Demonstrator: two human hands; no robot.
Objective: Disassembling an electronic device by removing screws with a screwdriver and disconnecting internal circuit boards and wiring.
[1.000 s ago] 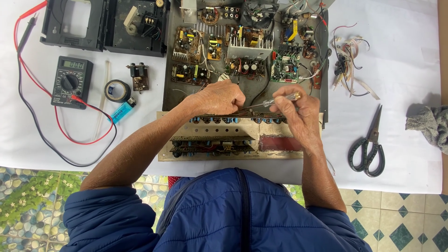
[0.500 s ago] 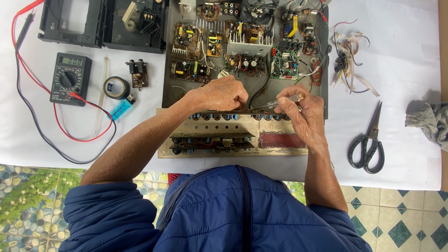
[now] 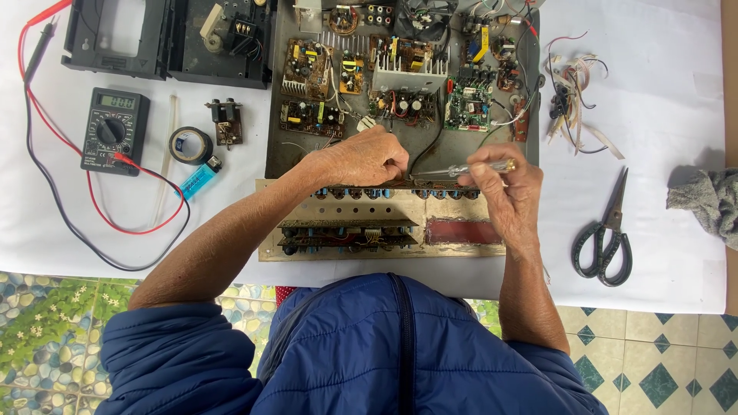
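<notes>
- Your left hand [image 3: 361,160] lies knuckles up, fingers curled down and bunched together at the tips, so the fingertips themselves are hidden from the head camera.
- Your left forearm runs bare from the rolled-up blue sleeve at lower left, slanting up and to the right to the wrist, which is nearly straight.
- Your right hand [image 3: 506,184] is closed in a pinch, thumb and forefinger pressed together at the top, the other fingers folded beneath.
- Your right forearm rises almost straight up from the sleeve at lower right; the wrist bends slightly inward.
- The two hands sit near each other, not touching.
</notes>
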